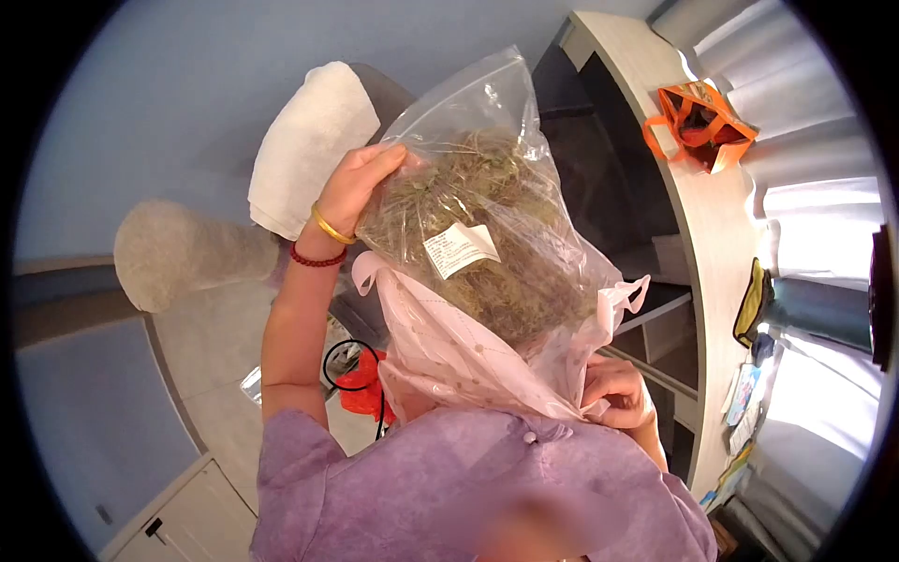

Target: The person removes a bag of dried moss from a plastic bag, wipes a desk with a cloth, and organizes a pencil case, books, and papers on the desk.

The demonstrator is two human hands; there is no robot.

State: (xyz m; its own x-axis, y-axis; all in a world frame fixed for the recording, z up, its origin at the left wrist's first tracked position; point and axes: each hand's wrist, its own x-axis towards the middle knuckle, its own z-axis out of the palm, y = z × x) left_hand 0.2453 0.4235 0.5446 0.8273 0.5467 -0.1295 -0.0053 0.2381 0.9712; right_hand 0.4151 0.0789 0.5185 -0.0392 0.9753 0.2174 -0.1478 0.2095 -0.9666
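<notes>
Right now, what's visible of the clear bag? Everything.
The clear plastic bag is creased and glossy, filled with dry-looking, tangled green-brown plant matter; its top tapers to a corner without filling. A white label sits on the front, print too small to read. The bag is tilted, its lower part inside a pale pink plastic bag. The left hand grips one side.

Green and straw-brown plant matter fills the colourless bag at the centre, its white label lined with dark print. The plastic carrier toward 6 o'clock is pale pink with scattered small spots; below, the shirt is mottled purple. At 10 o'clock, a yellow-gold bangle sits above dark red beads. The towel at 11 o'clock is white, the tote at 2 o'clock orange, the crumpled plastic at 7 o'clock bright red.
</notes>
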